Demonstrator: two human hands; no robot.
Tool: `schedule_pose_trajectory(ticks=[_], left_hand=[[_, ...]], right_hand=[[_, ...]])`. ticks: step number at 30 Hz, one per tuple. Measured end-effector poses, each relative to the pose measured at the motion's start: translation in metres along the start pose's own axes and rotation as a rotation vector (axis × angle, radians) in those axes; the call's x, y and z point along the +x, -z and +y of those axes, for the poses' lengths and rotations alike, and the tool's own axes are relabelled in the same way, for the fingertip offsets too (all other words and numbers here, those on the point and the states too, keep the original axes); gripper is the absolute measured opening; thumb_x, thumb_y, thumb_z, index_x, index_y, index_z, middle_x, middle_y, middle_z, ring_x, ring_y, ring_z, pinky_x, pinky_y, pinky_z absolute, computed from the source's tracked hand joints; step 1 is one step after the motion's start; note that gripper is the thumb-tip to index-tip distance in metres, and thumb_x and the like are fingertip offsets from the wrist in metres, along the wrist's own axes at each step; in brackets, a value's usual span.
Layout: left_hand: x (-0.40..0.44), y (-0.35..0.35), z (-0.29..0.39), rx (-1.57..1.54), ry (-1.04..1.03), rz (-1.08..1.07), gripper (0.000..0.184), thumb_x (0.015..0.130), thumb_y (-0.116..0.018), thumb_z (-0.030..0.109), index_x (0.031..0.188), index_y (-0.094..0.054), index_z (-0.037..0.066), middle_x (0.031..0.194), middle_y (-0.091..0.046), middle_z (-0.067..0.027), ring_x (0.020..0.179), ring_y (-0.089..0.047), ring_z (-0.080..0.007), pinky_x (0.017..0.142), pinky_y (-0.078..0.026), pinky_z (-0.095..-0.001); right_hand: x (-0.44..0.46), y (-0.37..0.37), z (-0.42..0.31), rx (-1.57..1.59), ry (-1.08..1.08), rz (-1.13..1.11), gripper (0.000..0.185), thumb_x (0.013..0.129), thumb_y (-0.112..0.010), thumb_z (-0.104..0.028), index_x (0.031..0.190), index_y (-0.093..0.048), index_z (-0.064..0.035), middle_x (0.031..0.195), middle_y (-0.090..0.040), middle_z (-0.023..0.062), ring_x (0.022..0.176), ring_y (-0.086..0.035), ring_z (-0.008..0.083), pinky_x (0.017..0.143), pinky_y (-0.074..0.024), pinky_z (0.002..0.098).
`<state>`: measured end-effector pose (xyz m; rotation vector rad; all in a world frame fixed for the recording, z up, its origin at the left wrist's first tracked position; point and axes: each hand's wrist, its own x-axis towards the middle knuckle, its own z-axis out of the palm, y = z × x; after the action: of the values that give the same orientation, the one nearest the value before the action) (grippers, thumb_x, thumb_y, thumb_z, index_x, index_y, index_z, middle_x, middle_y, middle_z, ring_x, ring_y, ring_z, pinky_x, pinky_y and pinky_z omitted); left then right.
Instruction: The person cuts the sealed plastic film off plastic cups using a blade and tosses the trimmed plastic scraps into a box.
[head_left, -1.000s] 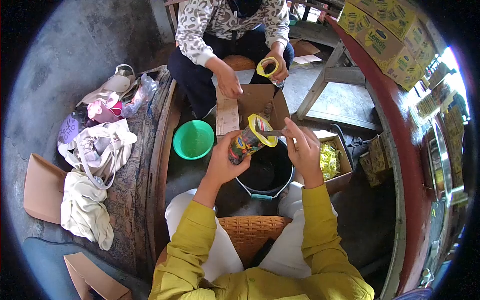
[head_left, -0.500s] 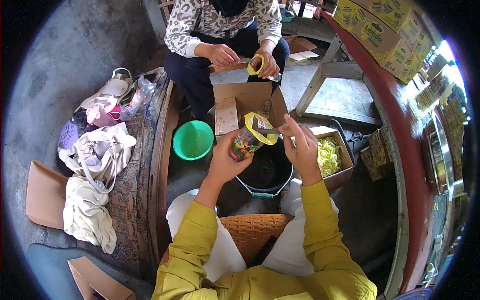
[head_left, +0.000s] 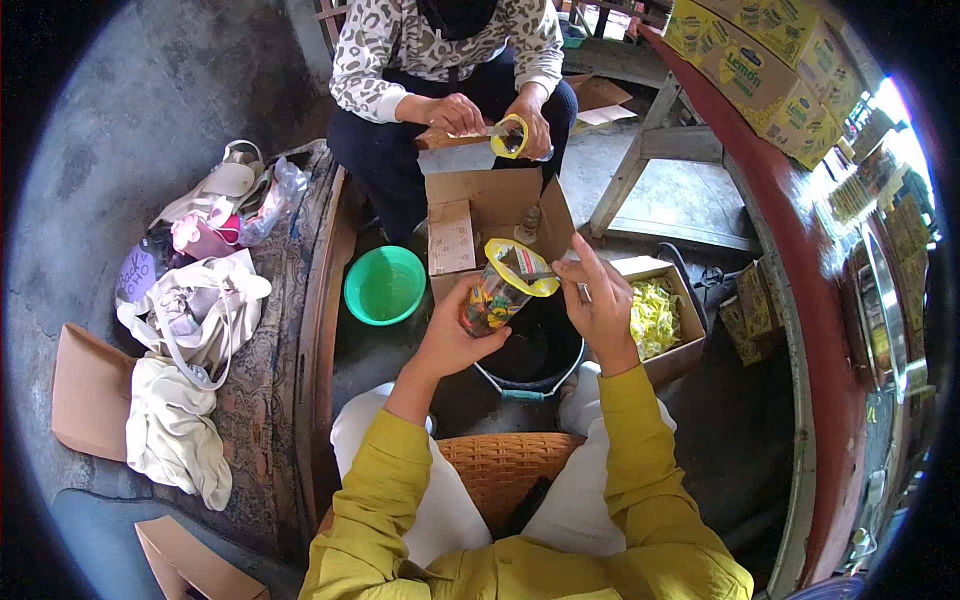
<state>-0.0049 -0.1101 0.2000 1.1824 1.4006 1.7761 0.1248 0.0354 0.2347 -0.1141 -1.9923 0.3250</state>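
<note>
Left grip: the left hand (head_left: 448,328) is closed around the printed cup (head_left: 490,302), thumb on the near side.
Cup: inside the left grip, tilted; its base lies down toward the left palm, its long axis rising toward the right hand.
Right grip: the right hand (head_left: 604,314) has its fingers together on a thin blade (head_left: 540,275), which reaches leftward over the cup's yellow rim (head_left: 543,288).
Nearer hand: the left holds the cup; the right is just beside its mouth.
Cup label: colourful print, wording too small to read.
Bucket: a dark bucket (head_left: 535,355), low beyond the knees.
Sachet box: yellow packets (head_left: 654,315) in a carton, right of the bucket.
Co-worker: a person opposite holds another yellow-rimmed cup (head_left: 509,137).
Desk cartons: "Lemon" shows on a yellow carton (head_left: 742,66); its brand mark is unreadable.
Purple item: on the left, "Back" and "OHO" show on a purple piece (head_left: 136,273).
</note>
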Motion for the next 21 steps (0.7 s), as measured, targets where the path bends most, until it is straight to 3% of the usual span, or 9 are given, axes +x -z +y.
schedule_pose_trajectory(ticks=[10, 13, 21], left_hand=[[0.003, 0.013, 0.004, 0.356, -0.024, 0.0, 0.062, 0.062, -0.073, 0.002, 0.115, -0.042, -0.001, 0.106, -0.053, -0.0088, 0.097, -0.052, -0.0149, 0.085, -0.043, -0.029], [0.004, 0.008, 0.001, 0.303, -0.198, 0.058, 0.066, 0.063, -0.071, 0.003, 0.123, -0.042, 0.002, 0.109, -0.055, -0.0129, 0.102, -0.053, -0.0161, 0.086, -0.042, -0.0277], [0.0, 0.0, 0.001, 0.021, 0.014, -0.093, 0.076, 0.066, -0.068, -0.004, 0.132, -0.032, 0.002, 0.116, -0.05, -0.0093, 0.102, -0.05, -0.0143, 0.086, -0.042, -0.0267]], right_hand=[[0.008, 0.008, -0.004, -0.02, -0.075, -0.074, 0.051, 0.067, -0.061, 0.01, 0.116, -0.051, -0.0003, 0.074, -0.064, 0.0071, 0.063, -0.06, 0.0207, 0.06, -0.0482, 0.0304], [0.006, 0.006, -0.005, -0.012, -0.066, -0.061, 0.051, 0.066, -0.061, 0.01, 0.116, -0.052, -0.0002, 0.074, -0.064, 0.007, 0.062, -0.059, 0.0206, 0.059, -0.0481, 0.0303], [0.002, 0.007, -0.003, -0.018, -0.051, -0.054, 0.051, 0.065, -0.061, 0.01, 0.115, -0.052, 0.0018, 0.074, -0.064, 0.0073, 0.065, -0.061, 0.0208, 0.06, -0.0488, 0.0302]])
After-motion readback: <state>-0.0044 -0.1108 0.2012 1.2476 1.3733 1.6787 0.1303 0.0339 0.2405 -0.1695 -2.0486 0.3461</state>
